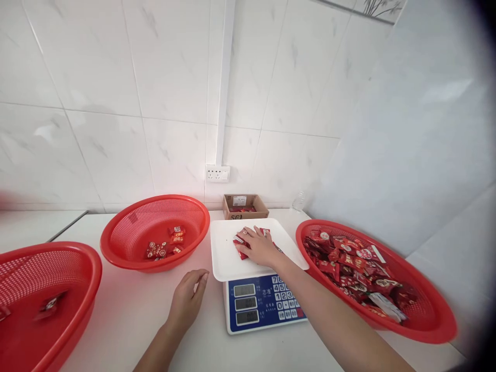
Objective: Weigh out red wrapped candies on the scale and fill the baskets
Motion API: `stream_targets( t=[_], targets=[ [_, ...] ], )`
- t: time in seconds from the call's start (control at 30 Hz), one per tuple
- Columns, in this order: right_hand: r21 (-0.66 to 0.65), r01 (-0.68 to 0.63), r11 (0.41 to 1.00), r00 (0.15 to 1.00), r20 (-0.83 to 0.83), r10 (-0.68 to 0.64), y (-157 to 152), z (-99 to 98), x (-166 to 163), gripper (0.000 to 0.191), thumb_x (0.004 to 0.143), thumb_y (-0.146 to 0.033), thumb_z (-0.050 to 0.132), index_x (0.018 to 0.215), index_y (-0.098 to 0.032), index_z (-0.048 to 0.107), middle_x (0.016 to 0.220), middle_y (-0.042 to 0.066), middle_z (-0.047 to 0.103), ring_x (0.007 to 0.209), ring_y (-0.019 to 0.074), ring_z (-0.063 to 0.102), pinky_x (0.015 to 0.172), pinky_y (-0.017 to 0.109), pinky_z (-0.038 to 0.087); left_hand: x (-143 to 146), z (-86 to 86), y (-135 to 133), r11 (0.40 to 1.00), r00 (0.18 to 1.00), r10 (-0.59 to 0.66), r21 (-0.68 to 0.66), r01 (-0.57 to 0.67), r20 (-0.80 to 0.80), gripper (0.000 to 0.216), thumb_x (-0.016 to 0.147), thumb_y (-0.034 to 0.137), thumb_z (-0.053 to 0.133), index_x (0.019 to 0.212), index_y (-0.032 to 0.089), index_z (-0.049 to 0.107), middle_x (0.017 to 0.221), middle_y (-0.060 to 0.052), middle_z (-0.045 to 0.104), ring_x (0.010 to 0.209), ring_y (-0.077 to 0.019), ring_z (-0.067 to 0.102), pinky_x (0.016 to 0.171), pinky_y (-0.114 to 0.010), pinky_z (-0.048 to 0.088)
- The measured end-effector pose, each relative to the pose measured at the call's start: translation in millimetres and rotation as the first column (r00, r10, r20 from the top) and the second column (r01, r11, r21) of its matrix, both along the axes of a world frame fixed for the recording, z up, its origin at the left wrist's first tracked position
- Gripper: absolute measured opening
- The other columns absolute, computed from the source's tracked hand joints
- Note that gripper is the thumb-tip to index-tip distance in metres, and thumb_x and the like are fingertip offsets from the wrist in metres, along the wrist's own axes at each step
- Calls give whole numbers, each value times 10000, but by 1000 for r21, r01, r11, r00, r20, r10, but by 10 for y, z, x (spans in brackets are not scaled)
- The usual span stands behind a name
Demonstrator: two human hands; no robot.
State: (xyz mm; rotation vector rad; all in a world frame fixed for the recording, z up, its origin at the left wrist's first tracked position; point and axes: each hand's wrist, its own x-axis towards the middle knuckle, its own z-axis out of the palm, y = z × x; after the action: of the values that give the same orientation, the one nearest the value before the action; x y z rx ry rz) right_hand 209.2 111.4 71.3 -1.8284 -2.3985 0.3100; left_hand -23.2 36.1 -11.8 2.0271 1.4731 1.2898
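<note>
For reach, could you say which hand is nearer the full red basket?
Right. The right hand lies on the scale tray beside the full red basket; the left hand rests on the counter beyond the scale.

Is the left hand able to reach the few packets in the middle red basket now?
Probably yes. The left hand lies empty on the table beside the middle red basket, open on top; nothing stands between it and the packets.

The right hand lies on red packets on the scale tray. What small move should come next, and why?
Probably lift the right hand off the packets: it lies on them on the white tray, so the scale likely cannot give a true weight. The left hand rests on the table, beside the scale.
</note>
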Motion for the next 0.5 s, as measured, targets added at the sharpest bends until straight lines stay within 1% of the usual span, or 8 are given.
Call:
stream_targets(
  t=[0.1,0.13,0.2,0.27,0.3,0.4,0.5],
  targets=[
    [31,62,998,997,-43,-60,28,-22,51,529,884,-564,271,1261,-275,503,1446,72,317,1339,294,202,1029,534,189,1,2,-2,1000,1000,-6,-18,6,-4,277,893,384,396,884,224,622,870,-45,683,824,-186,631,715,-308,522],
    [57,89,994,995,-53,-86,38,-31,81,529,884,-565,270,1223,-256,533,1445,86,312,1340,286,197,1027,526,202,2,3,-4,1000,1000,-11,-24,11,-7,281,895,386,391,883,223,621,873,-47,682,827,-188,631,717,-313,522],
    [88,153,984,987,-67,-147,61,-51,147,555,867,-600,286,1199,-238,544,1472,96,248,1360,292,125,1029,545,184,6,3,-7,999,1000,-18,-34,18,-10,287,897,389,386,884,224,620,873,-50,681,829,-191,630,717,-318,522],
    [57,198,978,978,-81,-193,81,-79,209,605,837,-646,313,1263,-254,489,1493,91,192,1369,306,61,1027,577,159,9,3,-8,999,1000,-21,-39,20,-7,286,896,389,387,884,225,622,872,-52,682,825,-193,629,712,-319,523],
    [30,200,979,977,-89,-196,87,-94,232,631,827,-659,323,1305,-266,446,1491,91,201,1369,306,63,1026,583,159,10,3,-9,999,1000,-21,-38,20,-4,283,895,388,391,885,226,623,872,-53,683,823,-193,630,710,-318,523],
    [-27,163,986,981,-105,-165,80,-128,265,676,823,-662,332,1379,-277,348,1472,98,261,1363,289,125,1034,571,169,12,5,-10,999,1000,-19,-36,19,-1,272,888,388,406,881,229,626,872,-45,686,813,-187,633,702,-305,524],
    [-29,164,986,976,-141,-167,54,-98,288,679,825,-651,350,1391,-275,337,1488,90,227,1361,285,147,1052,540,170,11,8,-7,999,1000,-19,-47,18,-7,266,886,389,410,877,232,624,872,-35,688,816,-180,637,700,-293,526]
  ],
)
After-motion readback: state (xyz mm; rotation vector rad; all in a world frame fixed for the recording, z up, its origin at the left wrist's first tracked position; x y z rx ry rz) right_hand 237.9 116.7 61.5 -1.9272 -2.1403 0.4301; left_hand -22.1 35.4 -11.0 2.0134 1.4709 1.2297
